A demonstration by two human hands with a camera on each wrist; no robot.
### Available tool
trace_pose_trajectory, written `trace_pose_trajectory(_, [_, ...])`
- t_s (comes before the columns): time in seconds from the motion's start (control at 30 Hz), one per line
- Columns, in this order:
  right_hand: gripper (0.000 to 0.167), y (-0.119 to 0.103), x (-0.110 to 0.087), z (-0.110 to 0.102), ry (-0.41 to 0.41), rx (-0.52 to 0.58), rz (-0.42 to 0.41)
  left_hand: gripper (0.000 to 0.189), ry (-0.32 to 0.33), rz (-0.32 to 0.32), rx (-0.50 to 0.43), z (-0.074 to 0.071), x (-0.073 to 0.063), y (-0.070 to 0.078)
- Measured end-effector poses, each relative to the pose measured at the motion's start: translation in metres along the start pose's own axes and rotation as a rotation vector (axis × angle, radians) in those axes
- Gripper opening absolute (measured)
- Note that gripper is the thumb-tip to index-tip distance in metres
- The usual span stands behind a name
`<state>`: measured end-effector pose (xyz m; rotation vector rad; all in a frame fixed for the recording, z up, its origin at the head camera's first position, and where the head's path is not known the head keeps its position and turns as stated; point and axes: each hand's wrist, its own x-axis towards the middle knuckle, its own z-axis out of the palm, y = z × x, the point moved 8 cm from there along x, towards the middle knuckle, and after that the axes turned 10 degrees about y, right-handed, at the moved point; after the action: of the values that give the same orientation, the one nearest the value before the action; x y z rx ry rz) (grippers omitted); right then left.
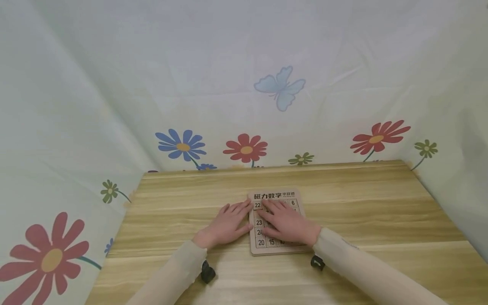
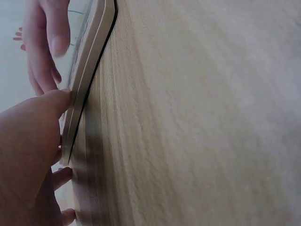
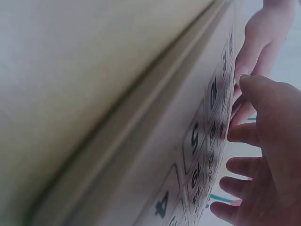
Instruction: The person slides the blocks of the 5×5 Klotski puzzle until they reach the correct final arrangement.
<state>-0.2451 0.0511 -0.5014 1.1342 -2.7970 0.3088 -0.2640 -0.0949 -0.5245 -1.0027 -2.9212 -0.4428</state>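
Observation:
A wooden number sliding puzzle (image 1: 274, 250) lies flat on the table, with dark Chinese lettering along its top and square numbered tiles (image 1: 261, 242). My left hand (image 1: 226, 224) lies along its left side, fingers extended and spread. In the left wrist view, the left thumb (image 2: 60, 100) touches the side of the board (image 2: 89, 61). Over the tiles is my right hand (image 1: 286, 221), fingers spread and pointing left, hiding many of the numbers. Tiles such as 22, 23 and 20 show on the left, and 6 at the upper right.
The wood-grain table (image 1: 381, 212) extends around the puzzle on all sides. Behind it and to both sides hangs a pale curtain (image 1: 213, 84) printed with flowers and a butterfly. Black wrist devices sit below the left cuff (image 1: 207, 272) and the right cuff (image 1: 317, 262).

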Motion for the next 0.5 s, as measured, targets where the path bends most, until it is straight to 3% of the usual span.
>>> trace_pose_trajectory(0.5, [0.068, 0.0059, 0.0068, -0.0021, -0.04, -0.009, 0.055, 0.07, 0.003, 0.008, -0.003, 0.0011, 0.0001, -0.0011])
